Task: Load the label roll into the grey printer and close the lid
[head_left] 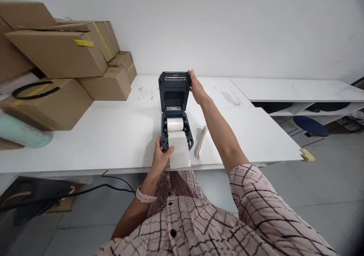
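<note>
A dark blue-grey label printer (164, 131) stands on the white table with its lid (174, 84) raised upright. Inside it sits a white label roll (175, 124), and a strip of label paper (179, 153) runs out over the front toward the table edge. My left hand (160, 158) grips the printer's front left corner, thumb by the paper strip. At the lid's upper right edge is my right hand (196, 88), with its fingers closed round that edge and partly hidden behind it. A crumpled strip of white paper (201, 143) lies just right of the printer.
Cardboard boxes (65, 55) are stacked at the left against the wall, with a black band (35, 90) on one. A pale green cylinder (24, 131) lies in front. The white table (113, 146) ends at right near yellow corner padding (307, 155); a blue stool (311, 127) stands beyond.
</note>
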`<state>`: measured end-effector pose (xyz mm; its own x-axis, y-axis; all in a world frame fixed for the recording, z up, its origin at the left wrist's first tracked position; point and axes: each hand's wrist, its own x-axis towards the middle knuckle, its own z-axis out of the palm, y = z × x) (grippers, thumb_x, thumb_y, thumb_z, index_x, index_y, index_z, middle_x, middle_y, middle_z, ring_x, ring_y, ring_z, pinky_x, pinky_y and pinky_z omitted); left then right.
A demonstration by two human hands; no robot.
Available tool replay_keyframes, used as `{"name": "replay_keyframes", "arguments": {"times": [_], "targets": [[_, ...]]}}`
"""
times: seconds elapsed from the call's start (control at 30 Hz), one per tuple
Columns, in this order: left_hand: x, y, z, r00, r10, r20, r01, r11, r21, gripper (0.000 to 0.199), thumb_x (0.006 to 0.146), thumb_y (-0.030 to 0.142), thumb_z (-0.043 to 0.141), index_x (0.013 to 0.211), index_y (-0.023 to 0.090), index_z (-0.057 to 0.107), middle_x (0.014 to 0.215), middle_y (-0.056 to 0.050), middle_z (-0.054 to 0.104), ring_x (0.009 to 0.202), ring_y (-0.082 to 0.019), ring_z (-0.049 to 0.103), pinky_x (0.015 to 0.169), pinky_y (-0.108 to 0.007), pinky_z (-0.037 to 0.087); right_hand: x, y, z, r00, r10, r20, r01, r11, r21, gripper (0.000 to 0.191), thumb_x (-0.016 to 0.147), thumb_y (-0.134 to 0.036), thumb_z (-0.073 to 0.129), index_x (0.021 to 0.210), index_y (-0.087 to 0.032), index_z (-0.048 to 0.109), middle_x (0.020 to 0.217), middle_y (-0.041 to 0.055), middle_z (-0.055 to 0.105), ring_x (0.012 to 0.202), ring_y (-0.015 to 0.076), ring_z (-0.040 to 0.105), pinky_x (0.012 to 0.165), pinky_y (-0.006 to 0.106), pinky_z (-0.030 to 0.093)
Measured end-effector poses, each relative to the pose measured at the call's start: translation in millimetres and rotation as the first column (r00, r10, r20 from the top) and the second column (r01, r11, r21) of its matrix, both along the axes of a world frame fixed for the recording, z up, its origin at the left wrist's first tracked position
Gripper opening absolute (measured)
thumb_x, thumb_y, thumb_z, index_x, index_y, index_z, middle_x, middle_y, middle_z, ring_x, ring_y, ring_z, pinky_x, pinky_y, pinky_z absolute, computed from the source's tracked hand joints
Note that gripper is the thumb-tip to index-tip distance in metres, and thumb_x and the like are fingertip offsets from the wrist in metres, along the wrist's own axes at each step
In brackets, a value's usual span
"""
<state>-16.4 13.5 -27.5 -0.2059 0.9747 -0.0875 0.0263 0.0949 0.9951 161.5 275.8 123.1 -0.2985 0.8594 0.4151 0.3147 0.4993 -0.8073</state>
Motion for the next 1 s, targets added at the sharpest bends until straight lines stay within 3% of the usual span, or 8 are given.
{"name": "replay_keyframes", "arguments": {"times": [0.1, 0.2, 0.37, 0.47, 0.6, 0.7, 0.83, 1.0], "targets": [[-4, -4, -0.9, 1.0, -0.012, 0.003, 0.012, 1.0, -0.003, 0.1, 0.079, 0.054, 0.076, 0.16, 0.028, 0.023, 0.159, -0.015, 0.045, 0.143, -0.032, 0.048, 0.112, -0.042, 0.048, -2, -11, 5.8, 0.993, -0.007, -0.12, -0.011, 0.989, -0.15, 0.088, 0.095, -0.078, 0.007, 0.158, -0.021, 0.031, 0.163, 0.0091, 0.038, 0.151, 0.0276, 0.036, 0.12, 0.057, 0.032], [-11, -6, 0.2, 0.999, 0.009, 0.036, -0.008, 0.999, -0.039, 0.09, 0.087, 0.064, 0.06, 0.161, 0.03, 0.022, 0.162, -0.013, 0.04, 0.145, -0.03, 0.046, 0.113, -0.038, 0.047, 7, -65, -4.8, 0.984, -0.037, -0.172, 0.023, 0.996, -0.083, 0.081, 0.098, -0.075, 0.011, 0.153, -0.024, 0.042, 0.158, 0.0059, 0.046, 0.148, 0.0266, 0.041, 0.121, 0.056, 0.031], [-20, -1, 13.7, 0.994, 0.074, 0.075, -0.073, 0.997, -0.024, 0.082, 0.093, 0.072, 0.039, 0.16, 0.029, 0.024, 0.167, -0.011, 0.032, 0.151, -0.028, 0.037, 0.117, -0.041, 0.042, 12, -182, -56.7, 0.981, -0.17, -0.095, 0.174, 0.984, 0.037, 0.053, 0.102, -0.063, 0.032, 0.129, -0.03, 0.064, 0.136, 0.0049, 0.065, 0.134, 0.0244, 0.056, 0.117, 0.045, 0.041], [-15, 7, 23.8, 0.992, 0.086, 0.094, -0.086, 0.996, -0.007, 0.081, 0.092, 0.069, 0.046, 0.159, 0.027, 0.027, 0.166, -0.012, 0.032, 0.152, -0.029, 0.034, 0.119, -0.041, 0.04, 2, -221, -94.8, 0.96, -0.271, -0.071, 0.274, 0.961, 0.035, 0.047, 0.1, -0.056, 0.044, 0.133, -0.027, 0.061, 0.136, 0.0102, 0.063, 0.133, 0.0258, 0.055, 0.114, 0.046, 0.044], [-4, 16, 28.1, 0.989, 0.067, 0.135, -0.061, 0.997, -0.045, 0.083, 0.09, 0.062, 0.058, 0.159, 0.025, 0.028, 0.166, -0.012, 0.033, 0.151, -0.029, 0.037, 0.119, -0.041, 0.041, -10, -225, -130.3, 0.904, -0.403, -0.146, 0.37, 0.906, -0.207, 0.072, 0.098, -0.055, 0.049, 0.159, -0.025, 0.027, 0.16, 0.0168, 0.041, 0.145, 0.0302, 0.044, 0.111, 0.052, 0.047], [-2, 19, 25.2, 0.992, 0.039, 0.124, -0.029, 0.996, -0.083, 0.086, 0.09, 0.062, 0.058, 0.159, 0.023, 0.025, 0.165, -0.013, 0.035, 0.149, -0.029, 0.04, 0.116, -0.04, 0.044, -10, -217, -143.7, 0.914, -0.376, -0.152, 0.291, 0.868, -0.402, 0.078, 0.099, -0.055, 0.046, 0.163, -0.021, 0.016, 0.16, 0.0205, 0.04, 0.144, 0.0313, 0.048, 0.107, 0.052, 0.051], [-4, 18, 20.1, 0.987, 0.022, 0.159, -0.003, 0.993, -0.119, 0.083, 0.088, 0.057, 0.062, 0.156, 0.02, 0.031, 0.158, -0.015, 0.045, 0.144, -0.03, 0.048, 0.114, -0.04, 0.047, -6, -218, -150.9, 0.928, -0.306, -0.213, 0.153, 0.834, -0.53, 0.079, 0.099, -0.057, 0.043, 0.163, -0.02, 0.016, 0.154, 0.0186, 0.05, 0.134, 0.0291, 0.059, 0.105, 0.049, 0.054], [-3, 16, 13.5, 0.983, -0.017, 0.181, 0.019, 1.0, -0.012, 0.076, 0.086, 0.059, 0.065, 0.148, 0.021, 0.045, 0.151, -0.014, 0.054, 0.137, -0.033, 0.054, 0.107, -0.044, 0.051, -4, -227, -145.3, 0.84, -0.377, -0.389, 0.043, 0.762, -0.646, 0.084, 0.087, -0.061, 0.064, 0.157, -0.025, 0.035, 0.155, 0.0101, 0.051, 0.14, 0.0304, 0.053, 0.116, 0.051, 0.044]]}}
